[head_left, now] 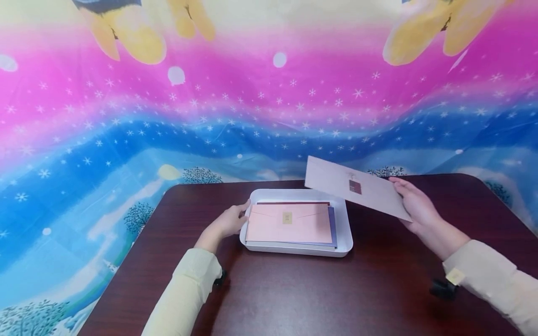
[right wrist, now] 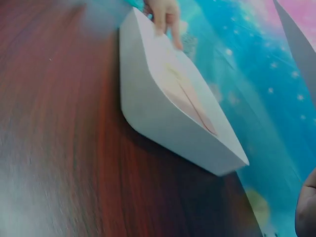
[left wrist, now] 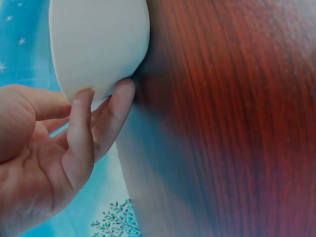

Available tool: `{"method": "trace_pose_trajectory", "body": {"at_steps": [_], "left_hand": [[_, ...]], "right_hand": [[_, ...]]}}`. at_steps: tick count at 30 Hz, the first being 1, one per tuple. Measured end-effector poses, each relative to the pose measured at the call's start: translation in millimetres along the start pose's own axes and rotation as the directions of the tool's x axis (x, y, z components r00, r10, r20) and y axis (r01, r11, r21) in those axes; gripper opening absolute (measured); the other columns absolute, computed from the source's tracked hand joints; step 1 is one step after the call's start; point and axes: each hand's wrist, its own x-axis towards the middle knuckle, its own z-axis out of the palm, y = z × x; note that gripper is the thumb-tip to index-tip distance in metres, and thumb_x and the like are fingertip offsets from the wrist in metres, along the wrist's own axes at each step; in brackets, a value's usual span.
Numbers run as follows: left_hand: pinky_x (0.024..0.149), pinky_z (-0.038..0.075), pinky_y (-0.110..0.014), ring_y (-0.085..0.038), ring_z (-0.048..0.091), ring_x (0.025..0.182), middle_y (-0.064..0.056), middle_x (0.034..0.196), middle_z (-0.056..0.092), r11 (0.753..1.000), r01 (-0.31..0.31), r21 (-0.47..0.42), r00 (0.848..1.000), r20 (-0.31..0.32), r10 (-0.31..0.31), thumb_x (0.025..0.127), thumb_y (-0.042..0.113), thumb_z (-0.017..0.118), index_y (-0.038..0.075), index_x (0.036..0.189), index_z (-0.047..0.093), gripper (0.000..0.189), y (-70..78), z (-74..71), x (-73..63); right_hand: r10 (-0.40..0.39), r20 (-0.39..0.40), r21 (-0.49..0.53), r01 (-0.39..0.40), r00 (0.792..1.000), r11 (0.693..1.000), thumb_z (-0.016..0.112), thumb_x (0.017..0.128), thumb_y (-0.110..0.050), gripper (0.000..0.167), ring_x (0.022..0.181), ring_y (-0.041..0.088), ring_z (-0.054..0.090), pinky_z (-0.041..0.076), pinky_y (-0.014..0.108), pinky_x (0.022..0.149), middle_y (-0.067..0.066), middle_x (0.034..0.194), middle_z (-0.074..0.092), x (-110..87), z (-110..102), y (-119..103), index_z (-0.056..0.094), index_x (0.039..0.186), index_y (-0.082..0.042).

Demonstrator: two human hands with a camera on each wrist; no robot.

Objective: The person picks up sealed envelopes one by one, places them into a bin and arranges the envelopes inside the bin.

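My right hand (head_left: 420,207) holds a pale envelope (head_left: 336,179) by its right end, tilted in the air over the right rim of a white tray (head_left: 344,238). A small dark red label (head_left: 355,186) marks the envelope's face. Inside the tray, a pink envelope (head_left: 269,228) with a gold label lies on top of a purple envelope (head_left: 333,226) and others mostly hidden. At the tray's left end, my left hand (head_left: 229,221) grips the wall. The left wrist view shows its fingertips (left wrist: 126,91) against the outside of the tray (left wrist: 98,39).
The tray stands on a dark reddish-brown wooden table (head_left: 286,294). Behind the table hangs a colourful printed cloth (head_left: 252,93) with snowflakes and trees. Dark bands sit near both sleeve cuffs, the right one (head_left: 443,288) close above the tabletop.
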Motion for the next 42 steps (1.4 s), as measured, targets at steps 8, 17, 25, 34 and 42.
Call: {"method": "trace_pose_trajectory", "body": {"at_steps": [8, 17, 25, 34, 42], "left_hand": [[0.083, 0.058, -0.039, -0.031, 0.060, 0.123, -0.027, 0.149, 0.048, 1.000, 0.006, -0.006, 1.000, -0.005, -0.006, 0.108, 0.008, 0.048, 0.009, 0.163, 0.025, 0.060, 0.4, 0.1, 0.1], [0.080, 0.058, -0.037, -0.026, 0.063, 0.111, -0.026, 0.152, 0.045, 1.000, -0.005, 0.018, 1.000, 0.004, 0.005, 0.108, 0.008, 0.050, 0.010, 0.163, 0.026, 0.060, -2.5, 2.2, 1.9], [0.078, 0.058, -0.037, -0.025, 0.066, 0.102, -0.027, 0.145, 0.052, 0.998, -0.039, 0.041, 0.999, -0.011, 0.040, 0.107, 0.007, 0.050, 0.006, 0.161, 0.029, 0.058, -2.9, -0.6, 0.6], [0.084, 0.053, -0.037, -0.025, 0.062, 0.112, -0.025, 0.148, 0.050, 0.997, -0.035, 0.066, 0.999, -0.030, 0.037, 0.107, 0.009, 0.051, 0.007, 0.161, 0.030, 0.058, -2.0, 0.2, -0.9], [0.081, 0.056, -0.037, -0.026, 0.062, 0.114, -0.025, 0.148, 0.051, 0.999, -0.028, 0.032, 0.999, -0.019, 0.029, 0.107, 0.007, 0.050, 0.009, 0.162, 0.028, 0.059, -3.2, -0.3, -1.1]], "right_hand": [[0.047, 0.024, -0.178, -0.042, 0.999, 0.983, 0.033, 0.113, -0.027, 0.022, 0.089, 0.002, 0.062, 0.054, 0.023, 0.073, -0.013, 0.108, 0.059, 8.7, 40.0, 21.6, 0.053, 0.122, -0.026], [0.091, 0.041, -0.399, -0.067, 0.995, 0.914, 0.027, 0.114, -0.029, 0.044, 0.098, 0.004, 0.059, 0.053, 0.027, 0.080, 0.014, 0.145, 0.042, 15.5, 66.2, 41.6, 0.035, 0.151, -0.006], [0.182, 0.149, -0.409, -0.107, 0.972, 0.906, 0.028, 0.114, -0.023, 0.047, 0.103, 0.007, 0.057, 0.052, 0.030, 0.083, 0.017, 0.149, 0.039, 21.7, 75.6, 46.5, 0.029, 0.155, 0.000], [0.222, 0.213, -0.479, -0.096, 0.951, 0.872, 0.030, 0.114, -0.018, 0.046, 0.103, 0.012, 0.058, 0.051, 0.032, 0.083, 0.020, 0.142, 0.048, 24.7, 90.0, 51.5, 0.026, 0.156, 0.001], [0.286, 0.302, -0.489, -0.110, 0.909, 0.865, 0.039, 0.111, -0.016, 0.066, 0.144, 0.042, 0.030, 0.033, 0.055, 0.114, 0.034, 0.160, 0.016, 24.3, 93.6, 50.5, 0.003, 0.162, 0.006]]}}
